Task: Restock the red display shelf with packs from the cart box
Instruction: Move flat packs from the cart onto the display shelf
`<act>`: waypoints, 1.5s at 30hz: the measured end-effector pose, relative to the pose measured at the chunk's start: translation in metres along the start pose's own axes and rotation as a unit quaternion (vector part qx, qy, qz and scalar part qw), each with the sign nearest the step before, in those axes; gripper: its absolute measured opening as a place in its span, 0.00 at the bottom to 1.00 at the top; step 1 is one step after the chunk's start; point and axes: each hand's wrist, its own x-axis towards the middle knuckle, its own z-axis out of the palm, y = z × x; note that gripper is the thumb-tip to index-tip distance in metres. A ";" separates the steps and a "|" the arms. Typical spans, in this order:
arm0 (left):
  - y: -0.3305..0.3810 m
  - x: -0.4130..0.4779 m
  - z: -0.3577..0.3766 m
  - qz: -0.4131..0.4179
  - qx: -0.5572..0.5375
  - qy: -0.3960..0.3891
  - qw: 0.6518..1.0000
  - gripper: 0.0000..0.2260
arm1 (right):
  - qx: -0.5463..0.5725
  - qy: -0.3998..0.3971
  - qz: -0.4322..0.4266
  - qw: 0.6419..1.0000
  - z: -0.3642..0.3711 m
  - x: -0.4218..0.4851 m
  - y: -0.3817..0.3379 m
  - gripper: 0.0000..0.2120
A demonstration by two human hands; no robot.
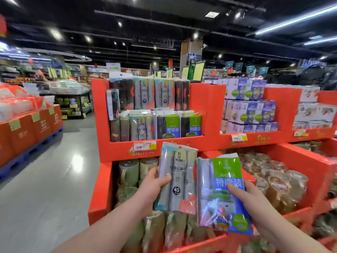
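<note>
- Cartons in orange stand in a row on a blue pallet at the far left, with pale wrapped goods piled on top of them.
- Next comes the shiny grey floor, which lies between that pallet and the display.
- At lower centre, the left hand grips the grey pack by its left edge, with the thumb across the front and the fingers behind. The pack holds three rolls and bears a "45" badge. It is held upright with a slight tilt in front of the lower bin, its top just under the price tag.
- Straight ahead, the red display shelf has an upper compartment with two rows of upright packs. Grey ones like the held pack fill the middle, and shelved green-and-blue packs stand at the right of the front row.
- Right of centre, the right hand is clamped on the green-and-blue pack at its right edge, thumb on the front. This pack is just beside the grey one; I cannot tell whether their edges touch.
- Further right, purple-and-white boxes are stacked in the neighbouring compartment.
- Below them, clear-wrapped brownish rolls fill the lower right bin.
</note>
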 end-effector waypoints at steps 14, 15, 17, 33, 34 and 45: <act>0.089 0.134 -0.065 0.154 0.018 0.142 0.978 0.18 | 0.030 -0.100 -0.029 0.994 0.076 0.135 -0.020 0.13; 0.094 0.140 -0.065 0.159 0.012 0.154 0.975 0.18 | 0.032 -0.104 -0.033 0.994 0.077 0.144 -0.024 0.13; 0.102 0.153 -0.063 0.168 0.009 0.168 0.971 0.18 | 0.036 -0.111 -0.039 0.992 0.079 0.162 -0.031 0.13; 0.111 0.205 -0.062 0.183 0.022 0.202 0.962 0.18 | 0.048 -0.194 -0.061 0.978 0.084 0.251 -0.056 0.13; 0.108 0.207 -0.064 0.181 0.033 0.207 0.961 0.18 | 0.048 -0.195 -0.064 0.978 0.087 0.255 -0.058 0.12; 0.102 0.203 -0.058 0.137 0.398 0.358 0.834 0.26 | 0.034 -0.194 -0.080 0.977 0.128 0.288 -0.075 0.15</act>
